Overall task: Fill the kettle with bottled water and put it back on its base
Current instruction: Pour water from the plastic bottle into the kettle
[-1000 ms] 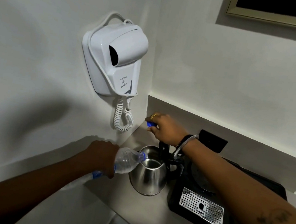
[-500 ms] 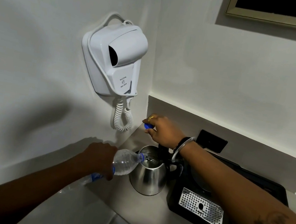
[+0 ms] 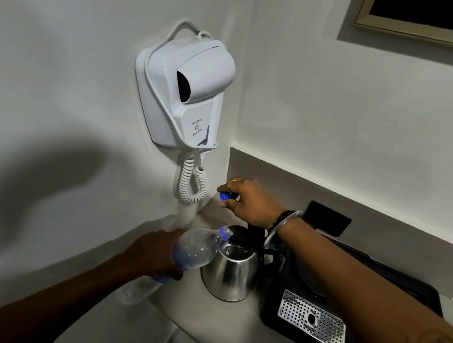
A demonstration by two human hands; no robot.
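A steel kettle (image 3: 229,274) stands on the grey counter (image 3: 223,334), left of the black tray. Its black lid stands open behind the mouth. My left hand (image 3: 154,252) grips a clear water bottle (image 3: 198,250), tilted with its blue-ringed neck over the kettle's mouth; water shows inside the kettle. My right hand (image 3: 247,201) hovers behind and above the kettle, pinching the blue bottle cap (image 3: 225,196) between its fingers. The round kettle base (image 3: 312,277) sits on the tray, partly hidden by my right forearm.
A black tray (image 3: 356,334) with a perforated metal drip plate (image 3: 314,321) lies right of the kettle. A white wall-hung hair dryer (image 3: 184,90) with a coiled cord (image 3: 192,183) hangs above the corner. A dark wall socket (image 3: 327,218) is behind.
The bottle's rear end has sunk lower and its neck has risen slightly over the kettle's mouth. My right hand with the cap has shifted a little left.
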